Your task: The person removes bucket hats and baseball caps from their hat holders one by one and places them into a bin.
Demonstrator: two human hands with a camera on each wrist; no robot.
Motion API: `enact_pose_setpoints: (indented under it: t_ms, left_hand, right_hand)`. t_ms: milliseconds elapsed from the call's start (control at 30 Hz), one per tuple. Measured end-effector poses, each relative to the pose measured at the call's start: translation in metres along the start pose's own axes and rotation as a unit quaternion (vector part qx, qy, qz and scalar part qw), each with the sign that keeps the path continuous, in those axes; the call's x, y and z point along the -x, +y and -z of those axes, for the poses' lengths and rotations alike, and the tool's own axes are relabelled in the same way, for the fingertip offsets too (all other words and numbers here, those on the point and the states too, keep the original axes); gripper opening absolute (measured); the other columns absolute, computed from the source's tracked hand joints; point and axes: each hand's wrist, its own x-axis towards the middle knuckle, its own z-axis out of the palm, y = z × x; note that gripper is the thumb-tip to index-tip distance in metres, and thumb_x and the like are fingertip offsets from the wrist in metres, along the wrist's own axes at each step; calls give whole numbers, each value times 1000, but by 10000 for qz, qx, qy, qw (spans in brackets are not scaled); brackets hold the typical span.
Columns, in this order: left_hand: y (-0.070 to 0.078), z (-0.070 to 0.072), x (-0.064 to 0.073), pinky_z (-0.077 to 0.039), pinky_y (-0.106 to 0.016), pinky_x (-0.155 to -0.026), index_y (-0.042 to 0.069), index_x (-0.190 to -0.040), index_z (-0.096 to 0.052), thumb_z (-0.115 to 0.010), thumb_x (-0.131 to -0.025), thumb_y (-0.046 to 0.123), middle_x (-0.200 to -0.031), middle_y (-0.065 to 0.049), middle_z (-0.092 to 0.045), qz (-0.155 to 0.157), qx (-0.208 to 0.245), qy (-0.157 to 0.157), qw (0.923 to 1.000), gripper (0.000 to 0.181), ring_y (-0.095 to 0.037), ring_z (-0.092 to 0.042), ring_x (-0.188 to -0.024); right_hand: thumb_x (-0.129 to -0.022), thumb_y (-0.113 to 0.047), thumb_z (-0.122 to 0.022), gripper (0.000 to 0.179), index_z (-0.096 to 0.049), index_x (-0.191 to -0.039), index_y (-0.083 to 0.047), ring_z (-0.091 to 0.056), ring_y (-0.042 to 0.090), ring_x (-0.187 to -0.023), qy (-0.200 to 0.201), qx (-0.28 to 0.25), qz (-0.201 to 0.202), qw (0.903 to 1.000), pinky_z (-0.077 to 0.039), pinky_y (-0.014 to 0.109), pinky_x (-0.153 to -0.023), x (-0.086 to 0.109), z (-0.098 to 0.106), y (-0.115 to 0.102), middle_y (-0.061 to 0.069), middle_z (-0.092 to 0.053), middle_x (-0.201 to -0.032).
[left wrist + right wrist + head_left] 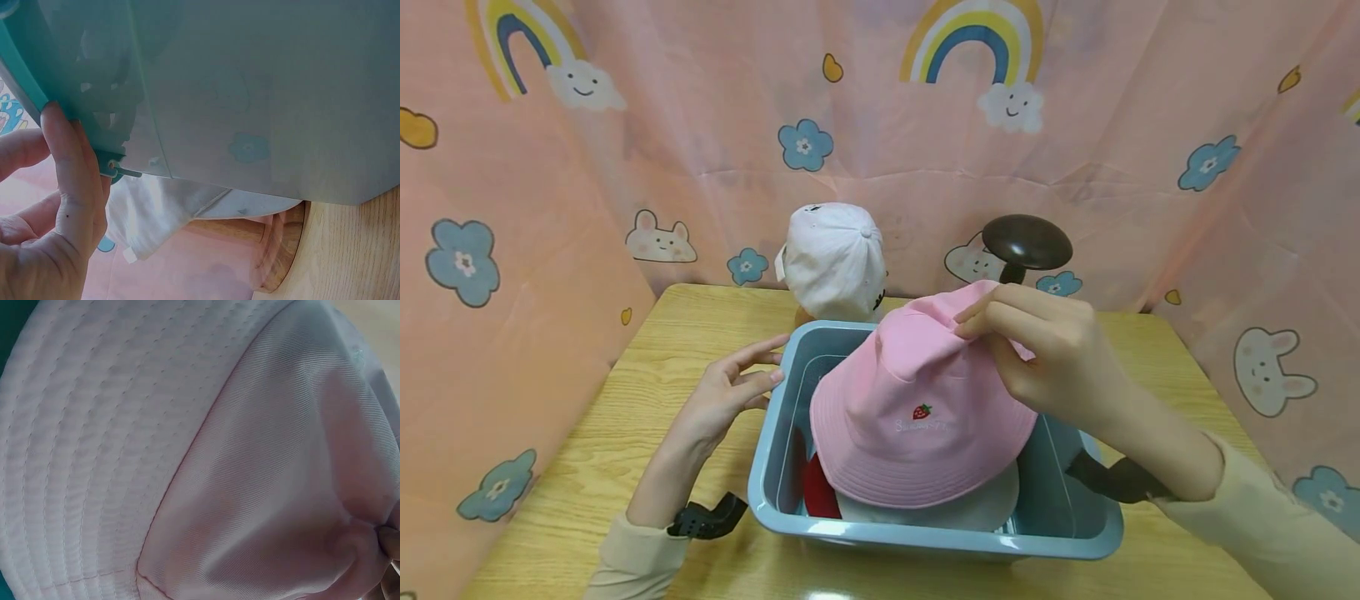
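Note:
My right hand pinches the top of a pink bucket hat, whose crown is pulled into folds at the fingertips. The hat, with a small strawberry embroidered on its front, hangs brim down over a blue plastic bin. In the right wrist view, the hat's stitched brim and crown fill most of the picture. My left hand touches the bin's left rim with extended fingers. Beneath the pink hat inside the bin lie a white hat and something red, both partly hidden.
Behind the bin, a white cap sits on a wooden stand. A dark brown, round-topped stand rises behind the pink hat. The bin stands on a wooden table, with a pink patterned curtain around it.

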Motion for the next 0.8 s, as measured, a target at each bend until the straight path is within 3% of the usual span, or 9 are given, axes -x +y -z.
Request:
enact_pose_setpoints:
  t_ms: [100,300,467,667,800]
  left_hand:
    - [0,0,0,-56,-27,-75,9,-142,-46,-60,-94,18,-124,-17,-52,21,-12,11,10000,50,-8,-67,-83]
    - [1,1,1,-56,-28,-76,10,-142,-46,-61,-94,18,-121,-14,-53,46,-25,27,10000,51,-9,-68,-82]
    - [1,1,1,-56,-29,-77,9,-142,-46,-60,-94,19,-122,-17,-52,43,-30,15,10000,51,-8,-68,-82]
    - [1,0,0,-56,-28,-77,10,-142,-46,-61,-94,19,-124,-17,-52,78,4,30,10000,51,-7,-67,-84]
    - [1,0,0,-56,-28,-76,9,-142,-47,-61,-94,19,-124,-15,-52,98,35,43,9999,51,-7,-67,-82]
  right_hand:
    - [-78,7,-53,22,-68,-77,-9,-65,14,-70,-40,144,300,9994,-39,19,-51,0,-1,-4,1,-69,-79]
    - [-90,-4,-44,27,-68,-78,-10,-65,12,-67,-37,200,619,9979,-45,23,-53,-2,-3,-16,0,-69,-78]
    - [-93,-5,-44,29,-68,-78,-11,-62,10,-64,-78,148,722,9972,-43,19,-50,-5,-5,-25,-2,-67,-74]
    - [-92,-4,-44,27,-68,-79,-10,-65,11,-71,-304,-154,573,9978,-46,18,-53,-7,-5,-30,-1,-68,-78]
    - [-84,3,-52,20,-67,-82,-11,-58,8,-67,-663,-183,225,9974,-40,16,-51,-4,-4,-26,-3,-67,-78]
